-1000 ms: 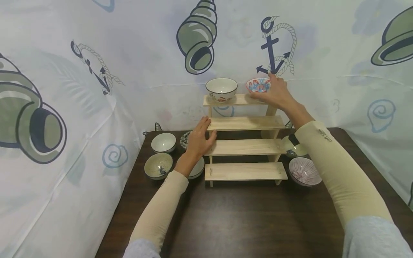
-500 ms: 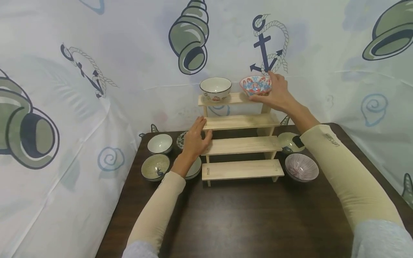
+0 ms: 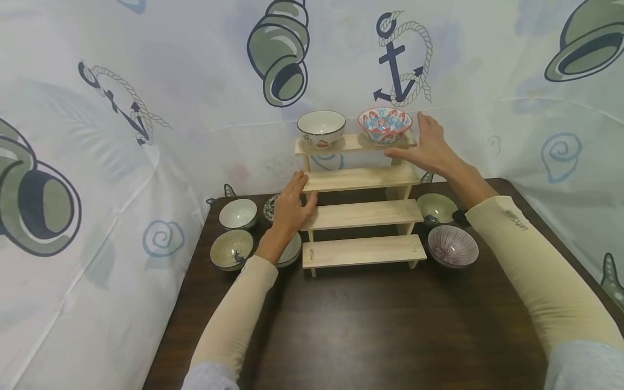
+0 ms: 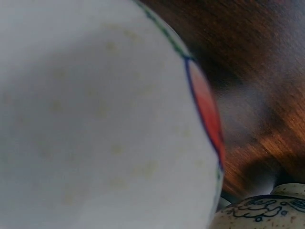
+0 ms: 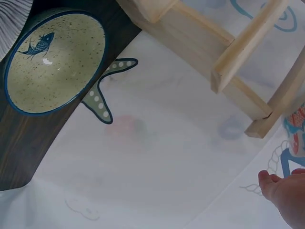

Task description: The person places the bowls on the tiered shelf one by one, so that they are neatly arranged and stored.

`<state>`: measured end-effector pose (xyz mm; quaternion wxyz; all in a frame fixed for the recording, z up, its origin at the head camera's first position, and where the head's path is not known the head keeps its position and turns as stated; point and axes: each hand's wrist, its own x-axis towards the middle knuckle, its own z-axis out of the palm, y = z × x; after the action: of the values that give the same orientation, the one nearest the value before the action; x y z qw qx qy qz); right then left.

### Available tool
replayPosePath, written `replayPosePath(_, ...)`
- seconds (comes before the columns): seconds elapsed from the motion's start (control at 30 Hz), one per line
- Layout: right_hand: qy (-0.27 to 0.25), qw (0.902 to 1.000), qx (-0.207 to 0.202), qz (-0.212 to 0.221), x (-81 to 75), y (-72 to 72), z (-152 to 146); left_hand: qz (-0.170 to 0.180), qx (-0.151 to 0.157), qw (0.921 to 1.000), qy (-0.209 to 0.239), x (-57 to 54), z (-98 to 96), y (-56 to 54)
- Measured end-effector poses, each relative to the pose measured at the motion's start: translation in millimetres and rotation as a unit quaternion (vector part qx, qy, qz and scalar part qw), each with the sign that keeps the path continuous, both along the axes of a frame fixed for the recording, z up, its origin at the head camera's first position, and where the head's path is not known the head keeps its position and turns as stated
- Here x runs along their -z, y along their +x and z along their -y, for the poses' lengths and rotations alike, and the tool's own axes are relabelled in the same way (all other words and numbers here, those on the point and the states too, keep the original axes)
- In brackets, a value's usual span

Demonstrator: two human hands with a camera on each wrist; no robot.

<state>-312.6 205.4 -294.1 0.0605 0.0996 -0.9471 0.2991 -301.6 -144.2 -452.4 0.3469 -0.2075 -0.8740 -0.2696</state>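
Observation:
A four-tier wooden display stand [image 3: 364, 210] stands on the dark table. On its top tier sit a white bowl [image 3: 321, 130] with a dark rim and, to its right, a red-and-blue patterned bowl [image 3: 384, 125]. My right hand [image 3: 431, 149] is just right of the patterned bowl, thumb and fingers spread and apart from it. In the right wrist view that hand [image 5: 288, 195] shows at the lower right corner, near the patterned bowl [image 5: 298, 131]. My left hand [image 3: 291, 208] rests against the stand's left side, its fingers extended at the second tier from the top.
Left of the stand are a white bowl [image 3: 238, 213], a speckled bowl [image 3: 232, 249], a black-patterned bowl [image 3: 270, 208] and a pale bowl [image 3: 291, 250]. To its right stand a green fish bowl [image 3: 435, 208] and a purple-striped bowl [image 3: 453, 247]. A printed cloth [image 3: 205, 70] hangs behind.
My right hand has let go of the red-and-blue bowl and drawn back to the right. The bowl stays on the top tier. The left hand keeps its place at the stand; the head view shifts slightly.

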Motion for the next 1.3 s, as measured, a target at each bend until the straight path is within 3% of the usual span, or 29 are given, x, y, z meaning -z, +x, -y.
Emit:
replayPosePath(0.4,-0.009,0.9999,-0.004,-0.003,16.7,9.2,-18,0.003,-0.003,1.0,0.003,-0.9,-1.5,-1.2)
replayPosePath(0.83,-0.005,0.999,-0.025,-0.037,34.1,27.3,-41,0.003,0.003,0.9999,0.014,0.6,-2.3,-2.9)
replayPosePath(1.13,0.005,0.9998,-0.006,-0.019,41.9,38.3,-52,0.006,0.004,0.9999,0.012,1.0,-1.4,-2.7)
replayPosePath(1.3,0.017,0.9997,-0.004,-0.015,49.4,44.1,-57,0.029,0.004,0.9995,0.01,-1.4,-1.0,-0.5)
